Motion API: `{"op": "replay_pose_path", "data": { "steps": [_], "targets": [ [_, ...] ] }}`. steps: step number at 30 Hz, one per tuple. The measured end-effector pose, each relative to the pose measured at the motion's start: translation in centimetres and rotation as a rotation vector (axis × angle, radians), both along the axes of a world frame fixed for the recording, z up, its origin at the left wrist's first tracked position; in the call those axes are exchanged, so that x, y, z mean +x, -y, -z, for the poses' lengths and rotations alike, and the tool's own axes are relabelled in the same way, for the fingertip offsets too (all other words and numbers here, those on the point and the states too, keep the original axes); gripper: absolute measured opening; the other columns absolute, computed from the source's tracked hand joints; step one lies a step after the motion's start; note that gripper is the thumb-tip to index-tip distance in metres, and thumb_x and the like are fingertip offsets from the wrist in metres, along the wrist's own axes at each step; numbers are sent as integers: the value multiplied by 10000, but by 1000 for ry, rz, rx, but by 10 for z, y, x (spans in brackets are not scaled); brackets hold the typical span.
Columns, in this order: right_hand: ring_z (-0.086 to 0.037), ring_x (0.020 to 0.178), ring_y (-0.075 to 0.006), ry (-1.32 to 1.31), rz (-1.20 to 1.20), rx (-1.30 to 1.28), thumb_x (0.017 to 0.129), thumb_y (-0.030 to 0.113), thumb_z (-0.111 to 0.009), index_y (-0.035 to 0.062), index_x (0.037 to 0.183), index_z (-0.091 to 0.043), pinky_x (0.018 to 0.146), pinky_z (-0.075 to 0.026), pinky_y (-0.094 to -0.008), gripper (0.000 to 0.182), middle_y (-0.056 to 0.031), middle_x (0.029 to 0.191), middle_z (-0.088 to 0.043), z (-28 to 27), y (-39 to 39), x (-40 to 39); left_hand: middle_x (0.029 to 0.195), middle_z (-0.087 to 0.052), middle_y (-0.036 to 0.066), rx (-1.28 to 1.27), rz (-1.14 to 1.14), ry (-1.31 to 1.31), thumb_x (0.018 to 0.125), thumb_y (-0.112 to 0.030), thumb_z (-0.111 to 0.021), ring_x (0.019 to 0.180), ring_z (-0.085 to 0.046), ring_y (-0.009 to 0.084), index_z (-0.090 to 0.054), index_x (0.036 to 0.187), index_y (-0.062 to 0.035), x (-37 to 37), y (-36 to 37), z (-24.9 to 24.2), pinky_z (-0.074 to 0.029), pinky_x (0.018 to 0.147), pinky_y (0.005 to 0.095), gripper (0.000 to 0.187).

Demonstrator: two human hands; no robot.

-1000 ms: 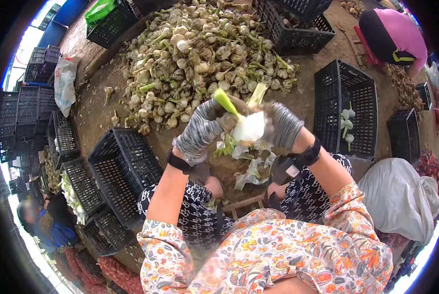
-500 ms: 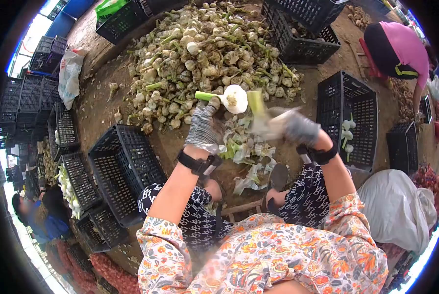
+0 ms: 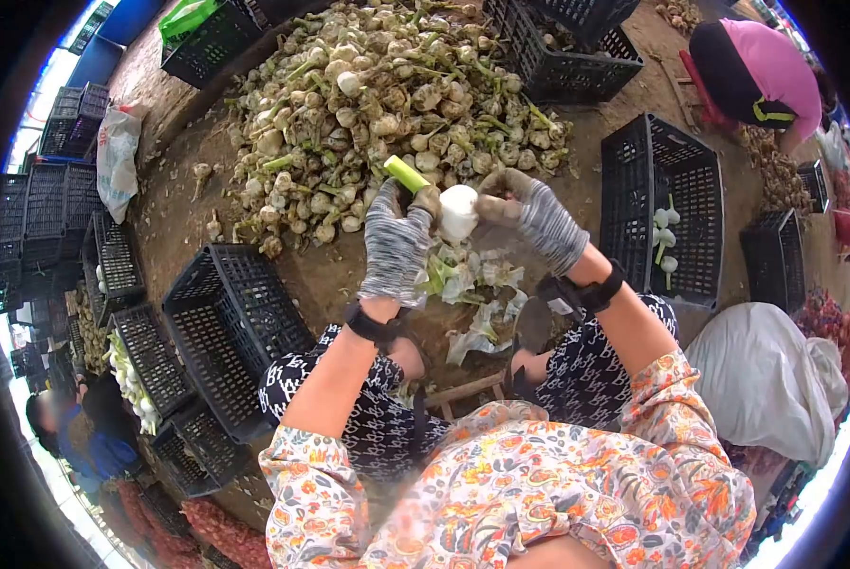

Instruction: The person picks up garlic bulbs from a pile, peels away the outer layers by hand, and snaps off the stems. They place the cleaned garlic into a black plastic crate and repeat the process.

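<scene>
A peeled white garlic bulb (image 3: 459,214) with a cut green stem (image 3: 406,174) is held up in front of the heap. My left hand (image 3: 397,237), in a grey knitted glove, closes around the stem, with its thumb beside the bulb. From the other side, the curled, gloved fingers of my right hand (image 3: 539,220) press against the bulb's right edge; exactly what they pinch there is partly hidden. Below the hands, stripped garlic skins (image 3: 477,294) lie on the ground between my feet.
A large heap of unpeeled garlic (image 3: 387,104) spreads ahead. Black crates stand at left (image 3: 240,332) and right (image 3: 624,218); the right one holds several clean bulbs (image 3: 667,237). A white sack (image 3: 762,379) lies at lower right. A person in pink (image 3: 771,66) bends at upper right.
My right hand, blurred and out to the right with a strip of peel before, has come back to the bulb. The bulb's stem has tilted, and the view has shifted slightly.
</scene>
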State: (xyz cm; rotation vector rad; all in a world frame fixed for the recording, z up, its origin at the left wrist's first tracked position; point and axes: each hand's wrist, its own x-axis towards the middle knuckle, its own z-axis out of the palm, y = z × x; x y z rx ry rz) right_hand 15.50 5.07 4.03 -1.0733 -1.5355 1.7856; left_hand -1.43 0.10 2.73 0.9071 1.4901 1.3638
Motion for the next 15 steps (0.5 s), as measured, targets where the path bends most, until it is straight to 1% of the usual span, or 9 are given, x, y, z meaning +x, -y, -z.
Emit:
{"op": "replay_pose_path", "data": {
  "steps": [2, 3, 6, 7, 8, 10, 11, 14, 15],
  "targets": [
    [-598, 730, -137, -157, 5, -349, 810, 185, -627, -21, 1048, -474, 553, -550, -276, 351, -88, 885, -569, -5, -4, 8, 913, -592, 55, -22, -6, 62, 837, -137, -599, 785, -516, 88, -550, 1014, 23, -4, -1, 3, -426, 708, 224, 244],
    [-603, 749, -141, -152, -5, -304, 830, 164, -602, -25, 1111, -454, 583, -551, -282, 369, -109, 950, -577, -2, -7, 10, 913, -593, 55, 13, 0, -9, 835, -135, -602, 785, -515, 88, -550, 1010, 28, -2, 0, -5, -428, 707, 225, 245],
    [-590, 759, -131, -326, 21, -402, 831, 183, -604, -25, 1098, -464, 610, -539, -261, 366, -87, 913, -572, 0, -4, 12, 917, -590, 56, 2, -19, -18, 834, -128, -602, 792, -516, 92, -544, 1009, 29, -2, -2, 1, -431, 714, 228, 242],
    [-574, 738, -119, -238, 39, 0, 814, 205, -628, -18, 1070, -471, 627, -521, -221, 374, -77, 879, -560, 16, -4, 3, 888, -590, 68, 11, -30, -54, 831, -130, -604, 771, -520, 103, -542, 991, 35, -1, -2, 1, -436, 702, 241, 238],
    [-565, 719, -117, -123, 52, -11, 806, 209, -639, -12, 1050, -477, 620, -510, -218, 367, -69, 863, -557, 20, -2, 3, 859, -590, 80, 20, -41, -90, 827, -131, -605, 750, -523, 113, -540, 973, 40, 1, -2, 2, -441, 689, 254, 235],
    [-548, 680, -111, 107, 81, -39, 788, 217, -662, -2, 1009, -490, 607, -488, -211, 355, -55, 831, -551, 4, 9, -5, 818, -589, 95, 48, -58, -158, 819, -134, -612, 723, -527, 125, -537, 945, 44, 3, 0, 3, -444, 671, 269, 231],
    [-528, 621, -112, 163, 106, 280, 757, 182, -689, 8, 944, -507, 568, -459, -238, 313, -63, 780, -566, 17, 8, -3, 807, -588, 97, 71, -65, -189, 815, -135, -618, 717, -528, 127, -537, 936, 43, 4, -1, 3, -444, 666, 271, 229],
    [-506, 604, -108, 258, 198, 465, 751, 151, -684, 21, 927, -523, 558, -444, -267, 272, -74, 719, -574, 6, 13, -2, 782, -582, 90, 107, -88, -226, 802, -131, -635, 701, -526, 130, -537, 912, 37, 5, 1, 1, -441, 648, 273, 223],
    [-543, 606, -130, 278, 192, 512, 746, 124, -668, 31, 929, -530, 569, -460, -277, 247, -103, 695, -580, -6, 16, -3, 775, -579, 86, 112, -96, -229, 798, -129, -640, 696, -526, 132, -537, 905, 35, 6, 1, 1, -440, 642, 273, 221]
  ]
}}
